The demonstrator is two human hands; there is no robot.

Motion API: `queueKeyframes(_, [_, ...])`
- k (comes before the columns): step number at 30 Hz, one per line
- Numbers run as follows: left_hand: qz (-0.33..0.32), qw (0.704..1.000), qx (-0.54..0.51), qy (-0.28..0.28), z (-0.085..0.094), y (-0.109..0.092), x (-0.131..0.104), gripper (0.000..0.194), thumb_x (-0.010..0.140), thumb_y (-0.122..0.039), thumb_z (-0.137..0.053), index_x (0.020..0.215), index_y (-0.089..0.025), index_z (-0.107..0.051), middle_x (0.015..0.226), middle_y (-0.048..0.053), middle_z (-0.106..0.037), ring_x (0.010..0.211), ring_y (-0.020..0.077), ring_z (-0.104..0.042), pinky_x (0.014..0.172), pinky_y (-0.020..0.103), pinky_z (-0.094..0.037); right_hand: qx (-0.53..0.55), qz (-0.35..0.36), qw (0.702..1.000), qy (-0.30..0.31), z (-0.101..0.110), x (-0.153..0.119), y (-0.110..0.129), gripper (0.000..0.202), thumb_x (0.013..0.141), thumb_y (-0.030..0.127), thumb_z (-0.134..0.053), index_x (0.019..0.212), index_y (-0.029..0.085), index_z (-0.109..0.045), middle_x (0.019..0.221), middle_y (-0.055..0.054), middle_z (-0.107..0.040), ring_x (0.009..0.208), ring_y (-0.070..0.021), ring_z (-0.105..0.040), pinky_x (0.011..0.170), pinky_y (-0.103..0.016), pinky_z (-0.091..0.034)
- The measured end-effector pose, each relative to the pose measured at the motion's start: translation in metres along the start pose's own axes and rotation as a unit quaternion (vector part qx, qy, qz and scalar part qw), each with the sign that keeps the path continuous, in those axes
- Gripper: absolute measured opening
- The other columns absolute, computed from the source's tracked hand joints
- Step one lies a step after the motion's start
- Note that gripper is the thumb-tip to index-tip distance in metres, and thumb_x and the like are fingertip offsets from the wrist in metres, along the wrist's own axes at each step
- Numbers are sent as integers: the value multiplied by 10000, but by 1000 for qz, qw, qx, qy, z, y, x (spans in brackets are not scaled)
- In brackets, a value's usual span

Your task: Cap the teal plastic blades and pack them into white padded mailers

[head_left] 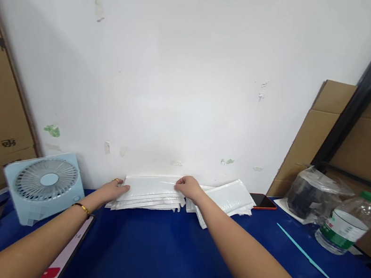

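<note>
Stack of white packets [149, 193] lies on blue counter [150, 257], by the wall [187, 86]. Left hand [109, 192] at its left end, thumb extended; cannot tell if fingers grip. Right hand [191, 189] pinches the stack's right end. Second white pile [230, 197] just right.

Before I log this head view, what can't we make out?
All in the head view:
Stack of packets: exact count, thin edges overlap.
Left hand and right hand: grip, contact partly hidden by the hands themselves.
Tablet: partly behind the left forearm, cut off by the bottom edge.
Dark thing: identity, blurred by its creased plastic bag.
Bottle: label's fine print too small.
</note>
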State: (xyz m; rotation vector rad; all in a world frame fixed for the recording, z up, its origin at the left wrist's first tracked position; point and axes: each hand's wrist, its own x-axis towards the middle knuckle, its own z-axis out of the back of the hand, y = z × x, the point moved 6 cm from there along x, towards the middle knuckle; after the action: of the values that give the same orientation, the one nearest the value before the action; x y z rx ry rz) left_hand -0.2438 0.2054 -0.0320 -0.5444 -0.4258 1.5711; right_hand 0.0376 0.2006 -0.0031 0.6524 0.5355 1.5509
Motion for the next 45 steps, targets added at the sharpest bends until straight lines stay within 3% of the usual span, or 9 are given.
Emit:
queueKeyframes(4, [-2, 995, 87, -49, 3, -5, -4, 640, 769, -442, -386, 1233, -2, -427, 1227, 189, -524, 1131, 272, -503, 948, 310, -381, 22, 42, 999, -1, 11, -11, 6, 253, 708, 333, -590, 915, 191, -625, 908, -29, -645, 819, -167, -583, 687, -242, -422])
queueKeyframes(8, [-86, 957, 187, -202, -1, -43, -37, 639, 796, -424, -373, 1284, -11, -375, 1302, 204, -433, 1263, 298, -334, 1040, 396, -274, 57, 134, 982, -117, 96, -40, -49, 292, 758, 376, -536, 1010, 232, -572, 1089, -27, -578, 971, -177, -544, 787, -287, -418])
queueKeyframes(12, [-245, 933, 194, -177, -69, -107, -92, 548, 814, -433, -420, 1308, -199, -393, 1411, 100, -314, 1288, 271, -291, 1046, 402, -284, 9, 30, 975, -219, 181, -51, -167, 327, 732, 416, -538, 965, 195, -602, 1043, -82, -584, 923, -224, -569, 772, -356, -434])
queueKeyframes(17, [-220, 917, 233, -236, -121, -153, -100, 516, 839, -261, -399, 1349, -299, -328, 1469, 31, -206, 1354, 298, -82, 1058, 529, -158, 113, -2, 992, -61, 181, -28, -237, 399, 722, 475, -553, 939, 146, -613, 921, -107, -644, 839, -231, -612, 703, -343, -476])
queueKeyframes(23, [-229, 914, 223, -248, -120, -151, -79, 515, 845, -111, -251, 1345, -207, -330, 1347, 69, -434, 1285, 171, -325, 1099, 442, -120, 171, 43, 984, -25, 179, -13, -223, 277, 694, 410, -584, 782, 148, -586, 686, -19, -598, 621, -166, -553, 560, -270, -436])
queueKeyframes(27, [-200, 924, 242, -216, -126, -152, -80, 485, 830, -102, -278, 1257, -238, -465, 1300, 49, -490, 1297, 181, -303, 1099, 437, -120, 165, 116, 979, -33, 191, -18, -204, 252, 737, 425, -545, 771, 176, -525, 641, 24, -497, 580, -128, -470, 530, -228, -382])
queueKeyframes(36, [-90, 922, 222, -305, -109, -155, -114, 652, 742, -333, -535, 1351, -225, -328, 1449, 97, -244, 1343, 317, -124, 1065, 503, -128, 78, 179, 975, -103, 215, -64, -151, 242, 765, 445, -525, 774, 208, -476, 619, 41, -408, 555, -117, -383, 500, -217, -315])
queueKeyframes(40, [-169, 919, 131, -331, -104, -180, -148, 747, 748, -413, -543, 1384, -190, -221, 1472, 122, -148, 1350, 302, -96, 1066, 493, -161, 61, 216, 969, -103, 219, -96, -109, 219, 792, 428, -494, 781, 211, -468, 651, 28, -459, 578, -123, -407, 538, -229, -345])
queueKeyframes(45, [-338, 922, 30, -189, -100, -224, -190, 1004, 650, -525, -642, 1414, -194, -80, 1472, 122, -133, 1349, 263, -124, 1086, 420, -178, 67, 335, 940, 14, 207, -169, -42, 119, 806, 328, -501, 792, 211, -522, 856, -24, -596, 831, -176, -521, 757, -289, -407])
